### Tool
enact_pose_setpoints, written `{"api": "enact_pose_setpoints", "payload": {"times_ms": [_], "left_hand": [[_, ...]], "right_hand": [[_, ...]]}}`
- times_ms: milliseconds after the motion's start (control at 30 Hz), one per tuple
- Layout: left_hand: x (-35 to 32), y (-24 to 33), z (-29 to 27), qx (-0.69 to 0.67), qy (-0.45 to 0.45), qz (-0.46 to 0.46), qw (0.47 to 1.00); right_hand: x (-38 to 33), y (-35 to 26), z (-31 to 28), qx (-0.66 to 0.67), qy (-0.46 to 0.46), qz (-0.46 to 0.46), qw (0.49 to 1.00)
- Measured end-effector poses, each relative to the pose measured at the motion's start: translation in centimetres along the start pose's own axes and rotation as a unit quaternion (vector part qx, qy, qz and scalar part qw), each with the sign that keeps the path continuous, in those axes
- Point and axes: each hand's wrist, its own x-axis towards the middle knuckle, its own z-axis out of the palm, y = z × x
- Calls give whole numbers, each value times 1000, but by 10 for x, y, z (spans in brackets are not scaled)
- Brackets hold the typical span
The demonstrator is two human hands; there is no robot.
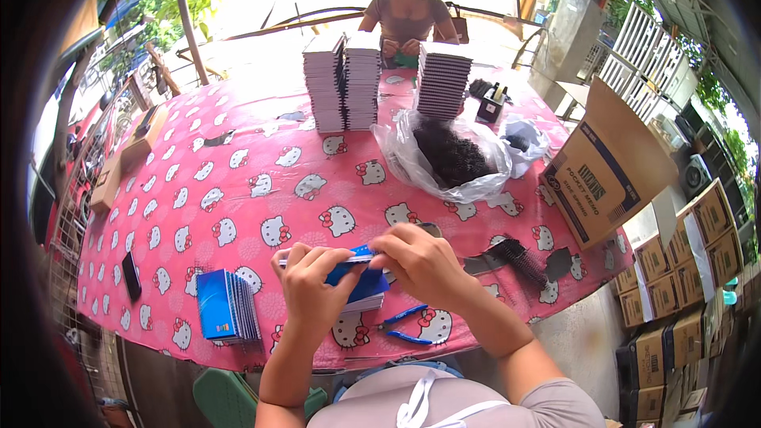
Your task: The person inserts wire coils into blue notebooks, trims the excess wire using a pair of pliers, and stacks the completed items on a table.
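Note:
My left hand [311, 284] is closed round a small blue-covered notebook [342, 271], its edge turned up toward me. At the right end of that notebook my right hand [416, 257] pinches with thumb and fingers; whether a coil is between them is too small to tell. Just beneath lies a short stack of blue notebooks [366, 302], partly hidden by my hands. Blue-handled pliers [408, 326] rest on the table right of that stack. Left of my hands stands another stack of blue spiral notebooks [227, 306].
Loose black spiral coils [519, 260] lie right of my arm on the pink tablecloth [238, 226]. Beyond are a plastic bag of black coils [452, 155], tall notebook stacks [363, 83], and an opened carton [588, 178]. A phone [131, 276] lies left. A person [408, 20] sits opposite.

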Motion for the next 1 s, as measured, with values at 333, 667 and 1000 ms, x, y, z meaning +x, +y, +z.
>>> {"api": "enact_pose_setpoints", "payload": {"times_ms": [333,667,1000], "left_hand": [[-3,-5,-4,-66,-24,17,997],[-8,-12,-7,-71,-26,4,997],[1,-5,-4,-113,-42,-41,992]], "right_hand": [[2,115,-13,-78,-125,112,983],[-31,143,53,74,-6,190,979],[13,113,-1,494,-203,162,830]]}}
